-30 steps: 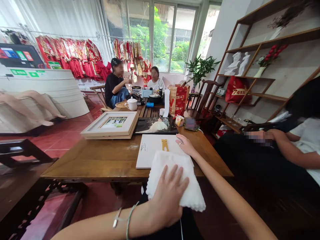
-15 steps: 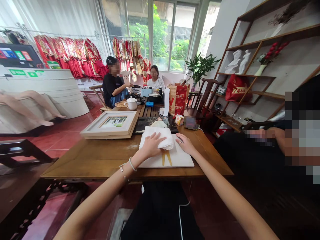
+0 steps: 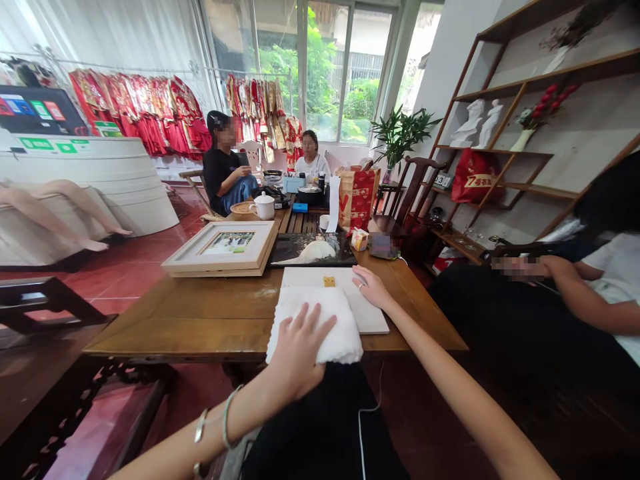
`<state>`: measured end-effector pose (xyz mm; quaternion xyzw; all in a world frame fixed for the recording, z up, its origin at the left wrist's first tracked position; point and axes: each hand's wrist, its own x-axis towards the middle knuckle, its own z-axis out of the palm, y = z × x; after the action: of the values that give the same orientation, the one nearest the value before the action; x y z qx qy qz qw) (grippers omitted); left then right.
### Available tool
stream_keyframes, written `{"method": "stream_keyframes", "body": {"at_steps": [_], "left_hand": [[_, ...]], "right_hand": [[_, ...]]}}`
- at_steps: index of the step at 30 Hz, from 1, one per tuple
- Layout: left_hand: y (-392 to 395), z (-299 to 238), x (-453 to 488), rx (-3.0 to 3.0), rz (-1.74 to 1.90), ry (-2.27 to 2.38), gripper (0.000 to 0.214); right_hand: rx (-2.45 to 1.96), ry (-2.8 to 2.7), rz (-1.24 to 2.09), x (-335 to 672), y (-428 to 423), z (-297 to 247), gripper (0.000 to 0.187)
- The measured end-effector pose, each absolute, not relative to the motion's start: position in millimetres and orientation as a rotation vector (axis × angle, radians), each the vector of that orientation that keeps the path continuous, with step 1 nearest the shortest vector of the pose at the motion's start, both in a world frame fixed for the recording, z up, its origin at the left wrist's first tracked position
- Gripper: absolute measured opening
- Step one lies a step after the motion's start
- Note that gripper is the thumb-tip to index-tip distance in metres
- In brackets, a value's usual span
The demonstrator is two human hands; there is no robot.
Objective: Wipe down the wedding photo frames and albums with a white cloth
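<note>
My left hand (image 3: 295, 353) lies flat with fingers spread on a folded white cloth (image 3: 323, 320), which covers the near end of a white board (image 3: 365, 303) on the wooden table (image 3: 200, 320). The cloth hangs slightly over the table's front edge. A small yellow piece (image 3: 329, 281) shows on the board just beyond the cloth. My right hand (image 3: 370, 288) rests on the board's right edge, fingers stretched out and pressing it down.
A framed picture (image 3: 223, 248) and a dark picture panel (image 3: 313, 250) lie farther back on the table. A person (image 3: 590, 287) sits close at my right. Two people sit at the far end by a teapot (image 3: 264, 207). Shelves line the right wall.
My left hand has dragged the white cloth from the board's far end back toward me, down to the table's front edge. My right hand has stayed on the board's edge.
</note>
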<state>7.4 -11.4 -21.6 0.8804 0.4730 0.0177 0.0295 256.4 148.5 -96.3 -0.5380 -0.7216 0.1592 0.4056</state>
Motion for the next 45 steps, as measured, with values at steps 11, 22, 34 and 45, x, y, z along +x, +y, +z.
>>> {"method": "stream_keyframes", "body": {"at_steps": [11,22,34,45], "left_hand": [[120.5,-15.2,-0.6,2.744,0.151,1.605,0.058],[48.6,-13.0,-17.7,2.727,0.067,1.593,0.068],[37.0,-13.6,-31.4,2.695,0.154,1.522,0.064],[140.3,-18.2,-20.1,2.790,0.271,1.455,0.042]], "right_hand": [[-1.363,-1.848,0.394,257.6,149.3,-95.7,0.038],[-1.363,-1.794,0.358,254.6,148.2,-95.5,0.034],[-1.364,-1.853,0.369,258.4,147.7,-93.8,0.037],[-1.386,-1.840,0.397,257.4,145.8,-92.4,0.038]]}}
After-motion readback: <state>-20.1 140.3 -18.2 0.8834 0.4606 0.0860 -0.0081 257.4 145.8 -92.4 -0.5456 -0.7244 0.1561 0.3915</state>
